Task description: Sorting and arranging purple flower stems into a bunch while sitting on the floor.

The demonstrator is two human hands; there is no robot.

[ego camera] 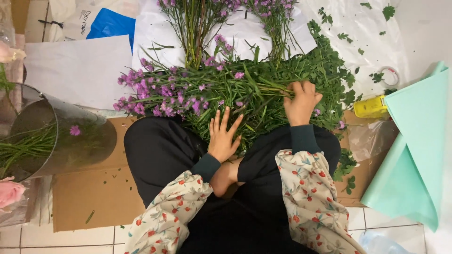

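A: Setting, entry one: a makeshift flower-arranging spot on a tiled floor, likely a home or a small flower shop's back room.

B: Evidence?

A: Flattened brown cardboard sheets (pixel 99 197) laid over pale floor tiles (pixel 56 237). A heap of cut purple-flowered green stems (pixel 207 89). A grey metal bucket tipped on its side (pixel 61 136), stems inside.

B: Further items?

A: Folded mint-green wrapping paper (pixel 414 150), white paper sheets (pixel 80 70), pink roses (pixel 9 193), a yellow tape dispenser (pixel 371 107), and stripped green leaves scattered on clear plastic sheeting (pixel 372 42).

Bright even indoor light, soft shadows, slight softness overall
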